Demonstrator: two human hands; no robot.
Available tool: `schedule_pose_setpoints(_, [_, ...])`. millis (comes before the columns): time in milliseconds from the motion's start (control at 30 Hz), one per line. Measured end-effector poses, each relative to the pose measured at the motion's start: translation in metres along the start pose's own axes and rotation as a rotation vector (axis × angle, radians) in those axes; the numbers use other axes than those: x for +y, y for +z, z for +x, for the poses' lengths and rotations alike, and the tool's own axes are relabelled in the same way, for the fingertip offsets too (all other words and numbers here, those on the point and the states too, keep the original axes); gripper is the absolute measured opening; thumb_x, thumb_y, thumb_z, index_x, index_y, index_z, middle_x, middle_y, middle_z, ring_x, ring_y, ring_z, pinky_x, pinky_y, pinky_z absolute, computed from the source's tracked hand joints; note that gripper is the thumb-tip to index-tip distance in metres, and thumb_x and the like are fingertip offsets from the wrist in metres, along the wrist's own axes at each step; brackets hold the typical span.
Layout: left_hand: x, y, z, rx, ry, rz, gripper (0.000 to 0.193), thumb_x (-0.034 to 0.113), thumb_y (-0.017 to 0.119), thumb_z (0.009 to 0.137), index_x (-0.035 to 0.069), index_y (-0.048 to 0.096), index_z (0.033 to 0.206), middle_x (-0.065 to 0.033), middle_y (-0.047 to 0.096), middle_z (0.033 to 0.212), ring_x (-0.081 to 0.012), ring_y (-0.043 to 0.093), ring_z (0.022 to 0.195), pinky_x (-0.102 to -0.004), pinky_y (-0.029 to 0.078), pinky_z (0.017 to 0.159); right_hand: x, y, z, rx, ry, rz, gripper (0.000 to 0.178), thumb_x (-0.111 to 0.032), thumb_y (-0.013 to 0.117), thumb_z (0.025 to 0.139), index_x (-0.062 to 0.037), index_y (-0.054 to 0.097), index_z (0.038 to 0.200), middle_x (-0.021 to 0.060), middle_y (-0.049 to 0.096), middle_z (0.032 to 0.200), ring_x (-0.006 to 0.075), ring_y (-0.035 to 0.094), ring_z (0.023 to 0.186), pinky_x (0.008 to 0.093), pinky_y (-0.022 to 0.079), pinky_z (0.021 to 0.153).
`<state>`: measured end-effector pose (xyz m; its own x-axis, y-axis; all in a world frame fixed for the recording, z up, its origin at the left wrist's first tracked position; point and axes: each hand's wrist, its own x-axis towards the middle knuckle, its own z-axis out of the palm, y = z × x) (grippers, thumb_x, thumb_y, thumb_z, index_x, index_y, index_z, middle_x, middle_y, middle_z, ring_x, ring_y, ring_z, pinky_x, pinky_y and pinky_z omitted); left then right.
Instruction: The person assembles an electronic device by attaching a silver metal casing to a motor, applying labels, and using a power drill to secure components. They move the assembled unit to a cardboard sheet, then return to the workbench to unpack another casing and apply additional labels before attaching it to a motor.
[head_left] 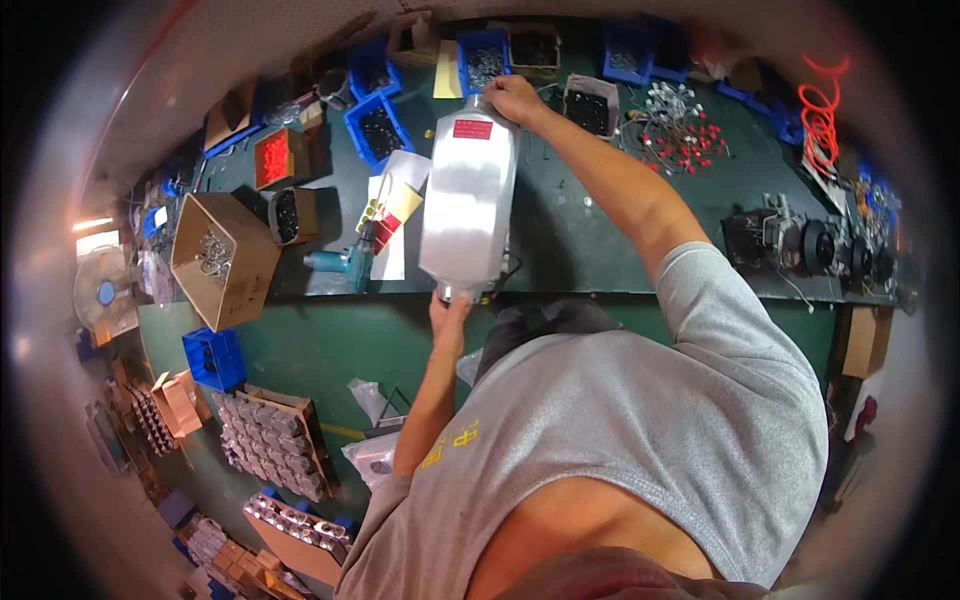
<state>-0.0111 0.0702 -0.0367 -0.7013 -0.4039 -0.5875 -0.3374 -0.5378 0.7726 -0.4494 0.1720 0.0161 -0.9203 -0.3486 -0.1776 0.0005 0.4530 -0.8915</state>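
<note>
A long silver metal housing (465, 205) with tapered ends, narrow necks and a red label (473, 129) stretches over the bench between my hands. My right hand (515, 100) is closed around the neck at its far end. At the near end, just past the bench edge, my left hand (450, 315) grips the other neck from below, fingers partly hidden. Left of the housing, a teal power drill (345, 262) lies beside white and yellow sheets with red labels (392, 215).
Blue bins (378, 132) of small black and metal parts line the back. Cardboard boxes (225, 255) stand at left. Red-tipped cables (672, 130) and dark motor-like units (800, 240) lie at right, below a coiled red hose (820, 125). Stacked metal parts (265, 440) sit lower left.
</note>
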Motion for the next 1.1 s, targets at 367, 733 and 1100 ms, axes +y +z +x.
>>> schedule_pose_setpoints(367, [0.122, -0.040, 0.009, -0.153, 0.110, 0.416, 0.069, 0.034, 0.063, 0.093, 0.004, 0.039, 0.151, -0.0103, 0.052, 0.140, -0.0205, 0.051, 0.126, -0.0351, 0.041, 0.107, 0.048, -0.097, -0.148, 0.183, 0.219, 0.433, 0.032, -0.026, 0.070, 0.085, 0.0034, 0.075, 0.095, 0.0093, 0.073, 0.087, 0.0161, 0.064, 0.077, 0.0312, 0.050, 0.070])
schedule_pose_setpoints(733, [0.218, 0.066, -0.070, -0.303, 0.328, 0.736, 0.063, 0.021, 0.073, 0.091, -0.001, 0.045, 0.143, -0.0010, 0.063, 0.080, -0.0034, 0.052, 0.064, -0.0212, 0.040, 0.056, 0.137, -0.043, -0.222, 0.201, 0.797, 0.486, 0.100, -0.072, 0.057, 0.087, 0.0132, 0.051, 0.138, 0.0316, 0.051, 0.144, 0.0387, 0.047, 0.138, 0.0456, 0.038, 0.112])
schedule_pose_setpoints(1100, [0.239, 0.208, -0.082, -0.472, 1.030, 1.207, 0.055, 0.026, 0.075, 0.084, 0.004, 0.058, 0.132, -0.0195, 0.058, 0.130, -0.0347, 0.055, 0.121, -0.0442, 0.043, 0.102, 0.150, -0.071, -0.259, 0.411, 0.404, 0.396, 0.040, -0.038, 0.061, 0.098, 0.0000, 0.072, 0.104, 0.0069, 0.072, 0.094, 0.0184, 0.063, 0.086, 0.0345, 0.050, 0.080])
